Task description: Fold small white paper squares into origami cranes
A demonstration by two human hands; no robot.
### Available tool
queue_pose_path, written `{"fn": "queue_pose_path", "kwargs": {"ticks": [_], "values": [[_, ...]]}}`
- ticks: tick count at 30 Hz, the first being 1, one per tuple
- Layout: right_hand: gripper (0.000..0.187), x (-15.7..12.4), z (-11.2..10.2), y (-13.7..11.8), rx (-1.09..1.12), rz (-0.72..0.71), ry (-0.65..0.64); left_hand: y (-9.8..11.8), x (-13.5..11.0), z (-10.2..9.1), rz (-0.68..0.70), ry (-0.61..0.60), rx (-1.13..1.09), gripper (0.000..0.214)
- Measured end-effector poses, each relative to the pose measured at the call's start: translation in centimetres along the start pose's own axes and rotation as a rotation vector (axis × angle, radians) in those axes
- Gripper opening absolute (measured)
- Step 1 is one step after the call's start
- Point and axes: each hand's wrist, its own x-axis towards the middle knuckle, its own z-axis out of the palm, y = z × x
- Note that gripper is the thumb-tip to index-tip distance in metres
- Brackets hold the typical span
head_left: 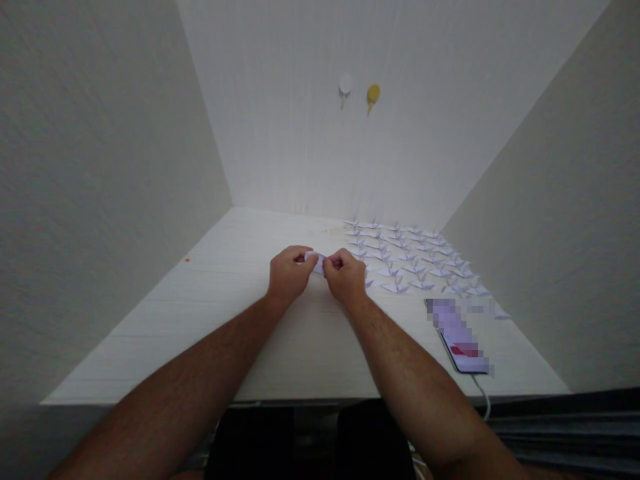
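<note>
Between my two hands is a small piece of white folded paper (318, 265), held above the middle of the table. My left hand (292, 272) pinches its left side with the thumb on top. On the other side, my right hand (346, 273) grips the paper's right edge with thumb and curled fingers. The fingers partly cover the paper, so its full shape is hidden. Just to the right of my right hand stand rows of several folded white paper cranes (397, 287), set out on the tabletop.
A phone (457, 337) with a blurred screen lies at the right, a white cable (483, 393) running over the front edge of the white table (200, 320). Walls enclose three sides. One white hook (345, 85) and one yellow hook (373, 93) are on the back wall.
</note>
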Motion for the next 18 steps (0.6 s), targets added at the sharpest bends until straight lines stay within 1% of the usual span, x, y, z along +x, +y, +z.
{"fn": "queue_pose_path", "kwargs": {"ticks": [3,7,13,18], "values": [[0.014,-0.02,0.01,-0.02,-0.013,-0.007,-0.003,-0.39,0.13,0.17,-0.109,-0.037,-0.147,0.023],[0.014,-0.02,0.0,0.02,-0.033,-0.022,-0.003,-0.23,0.12,0.24,-0.19,-0.046,-0.26,0.024],[0.015,-0.07,0.04,0.1,-0.036,-0.046,-0.034,-0.07,0.21,0.12,-0.236,-0.018,-0.317,0.021],[0.015,-0.14,0.06,0.14,-0.061,-0.079,-0.047,-0.12,0.26,0.02,-0.205,-0.002,-0.307,0.017]]}}
